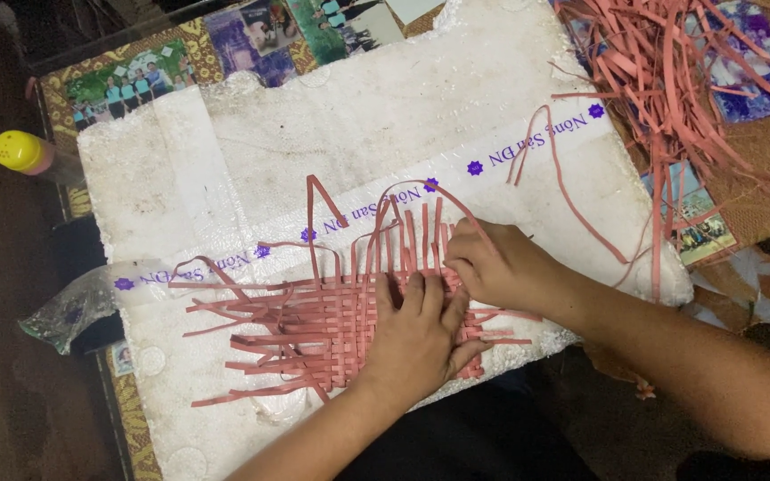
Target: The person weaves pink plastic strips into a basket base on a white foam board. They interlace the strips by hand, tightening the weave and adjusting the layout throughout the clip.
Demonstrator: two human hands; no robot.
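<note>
1. The woven mat point(331, 325) of pink strips lies flat on the white foam board point(358, 116), near the board's 6 o'clock edge. Its loose ends stick out to 9 o'clock and to 12 o'clock.
2. The left hand point(416, 334) lies palm down on the 3 o'clock part of the mat, with fingers spread a little and pointing to 12 o'clock. It presses the weave flat and grips nothing.
3. The right hand point(496, 267) sits just at 1 o'clock from the left hand, touching it or almost touching it. Its fingers are curled together at the mat's upper right corner and seem to pinch an upright strip point(443, 227); the exact grip is hidden by the knuckles.
4. The upright strips have their long axis from 6 to 12 o'clock, and the cross strips run from 9 to 3 o'clock. So the strip in work lies directly at 11 o'clock from the right hand, which is the nearer one.
5. A heap of spare pink strips point(670, 71) lies at 2 o'clock, well apart from the mat, partly on the tabletop point(759, 191). A yellow-capped bottle point(21, 151) stands at 9 o'clock beside the board.
</note>
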